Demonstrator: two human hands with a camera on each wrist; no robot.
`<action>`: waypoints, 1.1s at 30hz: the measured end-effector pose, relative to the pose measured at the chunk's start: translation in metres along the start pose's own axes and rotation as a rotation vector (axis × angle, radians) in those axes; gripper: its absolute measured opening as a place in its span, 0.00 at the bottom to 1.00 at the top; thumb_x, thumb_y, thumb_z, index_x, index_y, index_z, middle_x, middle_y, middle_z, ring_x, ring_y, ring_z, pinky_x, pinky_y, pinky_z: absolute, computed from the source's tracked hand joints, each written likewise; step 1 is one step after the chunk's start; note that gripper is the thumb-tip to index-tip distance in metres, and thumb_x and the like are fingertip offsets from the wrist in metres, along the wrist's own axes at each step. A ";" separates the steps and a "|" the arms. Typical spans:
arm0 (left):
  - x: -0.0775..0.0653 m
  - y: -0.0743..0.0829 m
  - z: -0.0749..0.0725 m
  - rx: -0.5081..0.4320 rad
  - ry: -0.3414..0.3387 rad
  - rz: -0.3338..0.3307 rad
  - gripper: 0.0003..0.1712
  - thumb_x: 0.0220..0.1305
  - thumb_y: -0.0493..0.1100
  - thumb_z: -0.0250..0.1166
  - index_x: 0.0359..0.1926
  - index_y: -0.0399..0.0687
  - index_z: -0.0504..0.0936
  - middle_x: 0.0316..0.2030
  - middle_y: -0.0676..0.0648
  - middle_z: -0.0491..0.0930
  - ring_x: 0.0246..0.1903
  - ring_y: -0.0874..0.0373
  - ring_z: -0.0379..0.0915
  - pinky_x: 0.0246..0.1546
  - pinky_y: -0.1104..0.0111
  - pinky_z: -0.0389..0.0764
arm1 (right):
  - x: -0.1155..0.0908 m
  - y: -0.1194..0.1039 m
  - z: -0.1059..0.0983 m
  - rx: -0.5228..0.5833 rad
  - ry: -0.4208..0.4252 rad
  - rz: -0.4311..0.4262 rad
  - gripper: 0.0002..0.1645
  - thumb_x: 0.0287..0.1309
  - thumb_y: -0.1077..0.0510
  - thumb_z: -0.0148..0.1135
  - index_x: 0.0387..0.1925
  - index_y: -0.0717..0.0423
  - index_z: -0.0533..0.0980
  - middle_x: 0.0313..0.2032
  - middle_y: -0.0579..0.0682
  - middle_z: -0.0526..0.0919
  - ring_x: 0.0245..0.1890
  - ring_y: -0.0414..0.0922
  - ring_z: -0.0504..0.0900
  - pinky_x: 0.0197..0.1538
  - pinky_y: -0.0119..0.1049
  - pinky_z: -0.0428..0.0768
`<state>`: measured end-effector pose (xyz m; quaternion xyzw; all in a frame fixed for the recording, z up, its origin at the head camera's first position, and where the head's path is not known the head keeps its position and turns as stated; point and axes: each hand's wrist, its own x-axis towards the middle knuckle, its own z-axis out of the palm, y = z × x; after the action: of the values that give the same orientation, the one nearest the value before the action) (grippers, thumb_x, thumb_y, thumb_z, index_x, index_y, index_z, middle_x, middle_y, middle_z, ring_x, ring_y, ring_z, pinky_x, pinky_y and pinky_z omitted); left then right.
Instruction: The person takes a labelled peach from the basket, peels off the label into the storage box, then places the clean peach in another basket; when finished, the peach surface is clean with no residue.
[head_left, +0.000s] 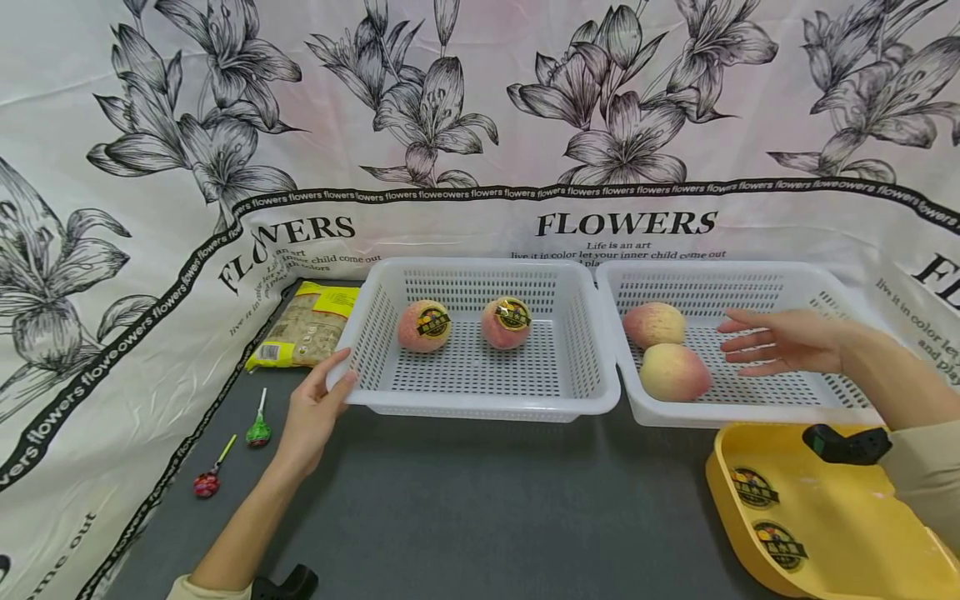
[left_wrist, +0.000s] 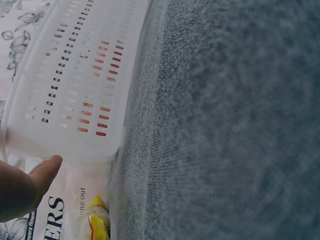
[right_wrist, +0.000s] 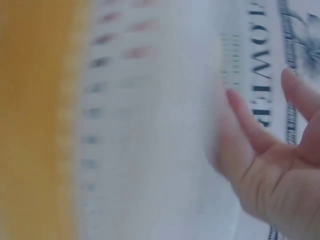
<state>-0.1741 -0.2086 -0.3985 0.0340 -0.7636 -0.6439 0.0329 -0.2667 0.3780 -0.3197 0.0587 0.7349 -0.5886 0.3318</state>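
My left hand [head_left: 311, 412] grips the front left corner of the left white basket [head_left: 480, 406], thumb and fingers at its rim. In the left wrist view the thumb [left_wrist: 47, 172] lies against the basket's outer wall; the other fingers are mostly hidden. Two peaches bearing round black stickers, a left one [head_left: 415, 332] and a right one [head_left: 498, 329], sit apart inside. Over the right white basket [head_left: 750, 412] my right hand [head_left: 795, 342] is held with fingers spread and nothing in them. Left of its fingertips, a back peach [head_left: 654, 324] and a front peach [head_left: 675, 373] lie close together, no stickers showing.
A yellow container [head_left: 847, 508] with two black stickers on it stands in front of the right basket. At the left are a yellow-ended bag [head_left: 303, 329], a green lollipop [head_left: 258, 432] and a red lollipop [head_left: 206, 485]. Flower-printed cloth [head_left: 480, 225] hangs behind the baskets.
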 end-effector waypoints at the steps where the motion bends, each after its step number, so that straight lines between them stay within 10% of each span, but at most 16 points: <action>1: 0.000 0.000 0.000 0.000 0.002 0.000 0.28 0.72 0.43 0.53 0.71 0.51 0.61 0.65 0.40 0.63 0.55 0.48 0.68 0.48 0.67 0.74 | -0.002 -0.005 -0.002 0.020 -0.027 -0.028 0.20 0.72 0.43 0.42 0.43 0.44 0.79 0.46 0.50 0.79 0.47 0.48 0.79 0.54 0.51 0.72; 7: -0.001 0.001 -0.002 0.008 0.004 0.002 0.28 0.72 0.44 0.53 0.71 0.51 0.61 0.65 0.40 0.63 0.55 0.48 0.68 0.48 0.67 0.74 | -0.004 -0.042 0.002 0.055 -0.148 -0.248 0.20 0.75 0.47 0.36 0.47 0.38 0.77 0.48 0.44 0.79 0.48 0.44 0.79 0.51 0.48 0.76; 14: -0.001 -0.002 -0.004 0.032 0.010 -0.006 0.29 0.72 0.45 0.54 0.71 0.51 0.61 0.64 0.40 0.65 0.54 0.49 0.68 0.49 0.64 0.74 | 0.013 -0.088 0.037 0.085 -0.031 -0.402 0.21 0.72 0.46 0.44 0.60 0.48 0.60 0.50 0.46 0.73 0.48 0.42 0.78 0.50 0.45 0.77; 26: 0.000 -0.002 -0.003 0.009 0.004 -0.008 0.28 0.72 0.44 0.54 0.71 0.52 0.62 0.63 0.41 0.66 0.52 0.51 0.69 0.47 0.68 0.74 | 0.085 -0.126 0.124 0.358 -0.027 -0.522 0.36 0.68 0.46 0.50 0.70 0.55 0.53 0.68 0.59 0.52 0.67 0.56 0.56 0.60 0.45 0.68; 33: 0.000 -0.001 -0.002 0.012 0.007 -0.004 0.28 0.72 0.43 0.54 0.70 0.52 0.62 0.63 0.40 0.66 0.53 0.50 0.68 0.47 0.68 0.74 | 0.127 -0.123 0.162 0.414 -0.037 -0.546 0.34 0.70 0.49 0.50 0.70 0.56 0.54 0.66 0.60 0.57 0.67 0.56 0.56 0.63 0.49 0.63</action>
<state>-0.1742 -0.2107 -0.3988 0.0377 -0.7674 -0.6391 0.0340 -0.3556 0.1560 -0.3029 -0.0846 0.5823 -0.7933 0.1565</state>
